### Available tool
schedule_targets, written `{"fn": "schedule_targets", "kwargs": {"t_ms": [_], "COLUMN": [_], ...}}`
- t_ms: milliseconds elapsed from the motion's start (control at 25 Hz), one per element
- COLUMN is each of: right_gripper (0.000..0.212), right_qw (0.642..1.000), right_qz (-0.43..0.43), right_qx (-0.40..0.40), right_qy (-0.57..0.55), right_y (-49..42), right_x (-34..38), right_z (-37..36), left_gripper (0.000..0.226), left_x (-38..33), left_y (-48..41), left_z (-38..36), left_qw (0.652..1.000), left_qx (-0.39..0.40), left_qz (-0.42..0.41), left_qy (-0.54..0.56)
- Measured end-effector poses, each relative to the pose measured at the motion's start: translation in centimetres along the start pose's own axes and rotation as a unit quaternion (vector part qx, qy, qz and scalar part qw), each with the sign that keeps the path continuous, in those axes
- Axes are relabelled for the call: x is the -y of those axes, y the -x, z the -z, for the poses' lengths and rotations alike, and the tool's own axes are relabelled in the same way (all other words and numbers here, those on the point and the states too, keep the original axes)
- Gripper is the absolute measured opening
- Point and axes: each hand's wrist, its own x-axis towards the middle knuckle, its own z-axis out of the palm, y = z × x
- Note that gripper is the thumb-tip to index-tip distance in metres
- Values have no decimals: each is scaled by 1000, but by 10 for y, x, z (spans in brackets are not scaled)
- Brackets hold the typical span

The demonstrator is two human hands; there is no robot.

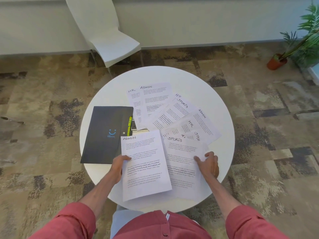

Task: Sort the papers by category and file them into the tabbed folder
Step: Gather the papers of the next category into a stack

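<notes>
A black tabbed folder (103, 133) lies shut on the left of the round white table (215, 100), yellow tabs poking out of its right edge. My left hand (119, 167) grips the left edge of a sheet headed ADMIN (145, 171), held just above the table. My right hand (208, 163) rests with fingers on a sheet headed SPORTS (183, 163) beside it. Several more sheets headed HR, ADMIN and SPORTS (174, 111) are fanned out overlapping across the table's far and right side.
A white chair (110, 42) stands beyond the table against a pale wall. A potted plant (283, 59) sits on the patterned carpet at the far right. My red sleeves fill the bottom of the view.
</notes>
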Motion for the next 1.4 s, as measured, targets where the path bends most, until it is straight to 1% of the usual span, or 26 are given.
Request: {"fn": "schedule_targets", "kwargs": {"t_ms": [80,120,240,360,480,600,640,760,880,960,1080,1200,1240,1320,1400], "right_gripper": [70,74,75,75,67,52,47,17,5,4,18,21,19,7,14], "right_qw": [997,996,998,997,999,999,999,981,972,969,963,960,960,961,963], "right_qz": [18,22,-2,-32,-33,-29,-28,-12,-3,-1,-2,-4,-4,5,20], "right_qx": [18,23,39,35,21,12,16,33,24,7,-10,30,50,90,123], "right_qy": [71,83,57,52,38,-10,-43,-189,-235,-248,-270,-277,-275,-262,-237], "right_y": [3,4,0,-1,1,2,3,-6,-19,-25,-23,-16,-16,-18,-20], "right_x": [0,1,6,10,12,10,9,-2,-12,-11,-3,9,14,24,35], "right_z": [-9,-13,-19,-17,-16,-13,-10,3,20,29,33,21,13,-5,-26], "left_gripper": [23,24,22,21,21,31,34,39,45,49,45,37,37,40,40], "left_x": [4,5,9,10,11,11,10,12,15,15,11,5,4,2,1], "left_y": [-2,-2,-3,-2,-1,0,0,1,2,2,8,13,12,11,10], "left_z": [0,-1,-4,-11,-14,-9,-7,-1,1,2,2,5,7,10,13], "left_qw": [1000,1000,1000,1000,1000,999,999,999,999,998,995,990,989,988,988], "left_qx": [0,1,-1,2,6,10,10,9,13,19,33,39,41,40,39], "left_qz": [5,7,11,11,9,9,8,14,20,24,25,23,24,26,26], "left_qy": [-3,-1,17,28,26,29,31,37,45,59,95,131,139,146,147]}}
